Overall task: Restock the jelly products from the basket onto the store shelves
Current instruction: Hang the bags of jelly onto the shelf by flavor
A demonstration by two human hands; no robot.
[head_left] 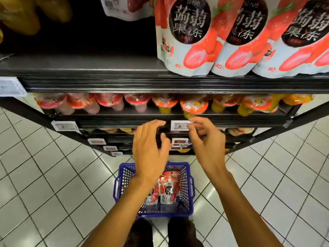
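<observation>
White floor tiles [53, 166] and black store shelving fill a shop aisle, seen from above by a person standing at the shelf face. On the upper shelf [89, 68], at the right, strawberry jelly pouches [188, 36] stand upright side by side at the front edge; the left part of that shelf lies in shadow. One level down, a row of jelly cups [110, 102] runs the width of the unit, red-lidded at the left and orange and yellow toward the right. White price tags [179, 125] are clipped to the shelf edges.

A blue plastic basket [124, 175] sits on the floor just in front of the person's dark shoes [142, 230]. Several strawberry pouches [169, 189] of the same kind lie inside it.

Both bare arms reach forward above the basket. The left hand [149, 150] hovers in front of the lower shelves, its grip apart, fingers loosely curled and holding nothing. The right hand [206, 145] is raised beside it, fingertips near a price tag below the cup row; its grip is likewise slack and nothing shows in it.
</observation>
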